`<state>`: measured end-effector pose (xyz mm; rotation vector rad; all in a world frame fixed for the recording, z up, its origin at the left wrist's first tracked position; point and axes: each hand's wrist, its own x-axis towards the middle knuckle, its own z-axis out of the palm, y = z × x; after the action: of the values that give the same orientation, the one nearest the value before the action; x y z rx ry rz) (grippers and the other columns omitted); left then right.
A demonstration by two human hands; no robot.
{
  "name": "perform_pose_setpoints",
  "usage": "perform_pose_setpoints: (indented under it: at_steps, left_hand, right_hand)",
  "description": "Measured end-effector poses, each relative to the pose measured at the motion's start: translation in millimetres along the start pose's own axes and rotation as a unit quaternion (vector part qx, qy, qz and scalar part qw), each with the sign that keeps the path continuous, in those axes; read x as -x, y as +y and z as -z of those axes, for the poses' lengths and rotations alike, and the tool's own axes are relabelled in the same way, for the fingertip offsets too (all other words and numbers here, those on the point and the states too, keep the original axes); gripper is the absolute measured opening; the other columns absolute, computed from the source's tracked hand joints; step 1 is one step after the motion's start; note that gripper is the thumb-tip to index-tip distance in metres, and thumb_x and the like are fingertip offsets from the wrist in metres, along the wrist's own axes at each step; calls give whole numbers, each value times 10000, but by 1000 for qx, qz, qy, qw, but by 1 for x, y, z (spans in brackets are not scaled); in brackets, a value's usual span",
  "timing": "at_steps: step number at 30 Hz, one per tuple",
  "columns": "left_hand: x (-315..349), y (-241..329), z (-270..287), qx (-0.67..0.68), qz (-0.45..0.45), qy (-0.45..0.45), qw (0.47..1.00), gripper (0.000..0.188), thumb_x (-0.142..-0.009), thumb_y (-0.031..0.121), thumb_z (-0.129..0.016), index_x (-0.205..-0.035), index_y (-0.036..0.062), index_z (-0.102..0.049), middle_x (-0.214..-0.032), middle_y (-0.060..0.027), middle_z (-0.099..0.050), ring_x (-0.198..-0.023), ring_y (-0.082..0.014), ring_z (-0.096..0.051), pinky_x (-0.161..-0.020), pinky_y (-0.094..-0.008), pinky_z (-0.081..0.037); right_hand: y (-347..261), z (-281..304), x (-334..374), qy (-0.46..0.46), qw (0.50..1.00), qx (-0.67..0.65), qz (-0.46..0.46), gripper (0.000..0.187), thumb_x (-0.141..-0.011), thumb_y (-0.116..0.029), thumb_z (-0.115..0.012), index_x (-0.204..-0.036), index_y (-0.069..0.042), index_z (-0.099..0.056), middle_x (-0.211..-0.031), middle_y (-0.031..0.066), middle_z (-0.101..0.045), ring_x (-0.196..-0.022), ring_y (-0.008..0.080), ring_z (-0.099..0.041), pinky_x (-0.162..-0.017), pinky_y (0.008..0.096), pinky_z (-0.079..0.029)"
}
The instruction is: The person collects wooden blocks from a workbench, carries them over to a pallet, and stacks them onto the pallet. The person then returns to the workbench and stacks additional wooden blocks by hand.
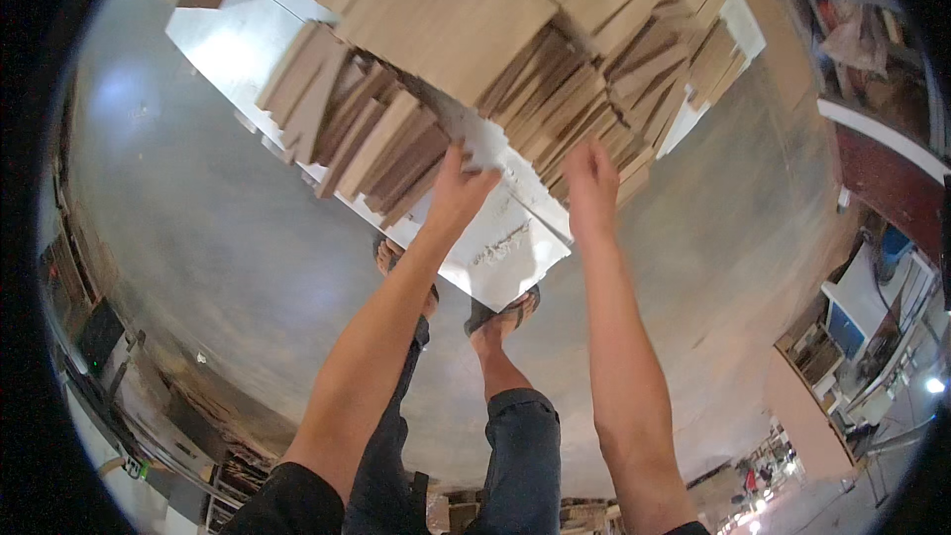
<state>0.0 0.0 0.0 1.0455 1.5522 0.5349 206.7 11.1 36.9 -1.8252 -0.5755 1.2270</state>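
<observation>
Wooden strips (386,154) lie in a fanned row on the left of a white board (495,263). Against the inner end of that row is my left hand (464,186), blurred, thumb and fingers apart and nothing seen between them. More stacked wooden strips (555,109) lie on the right. My right hand (592,183) is at their near edge, its fingers curled together; whatever they may hold is hidden. Wide flat wooden boards (446,25) rest on top of the strips. White dust or chips lie on the board between my hands.
My sandalled feet (510,315) stand close by the near corner of the white board, on a grey floor (248,248). To the right are a shelf unit (862,50) and a workbench area with a blue item (845,329). Wood piles (213,416) stand at lower left.
</observation>
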Motion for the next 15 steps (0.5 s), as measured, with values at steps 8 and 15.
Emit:
perform_pose_setpoints:
  at_steps: [8, 15]
  left_hand:
    - [238, -20, 176, -35, 137, 62, 988, 357, -867, 221, -606, -1128, -20, -571, -857, -62, -607, -768, -130, -543, -688, -274, -460]
    - [357, -1, 274, 93, 317, 114, 937, 163, -837, 148, -577, -959, 46, -539, -729, -49, -548, -585, -148, -522, -510, -295, -448]
  right_hand:
    - [-24, 256, 360, 6, 977, 61, -207, 195, -900, -215, -552, -838, -30, -552, -736, 20, -535, -673, 109, -489, -607, 271, -420]
    - [-59, 440, 496, 242, 906, -101, -331, 103, -800, -93, -613, -803, 10, -618, -691, 97, -591, -560, 180, -529, -464, 301, -427]
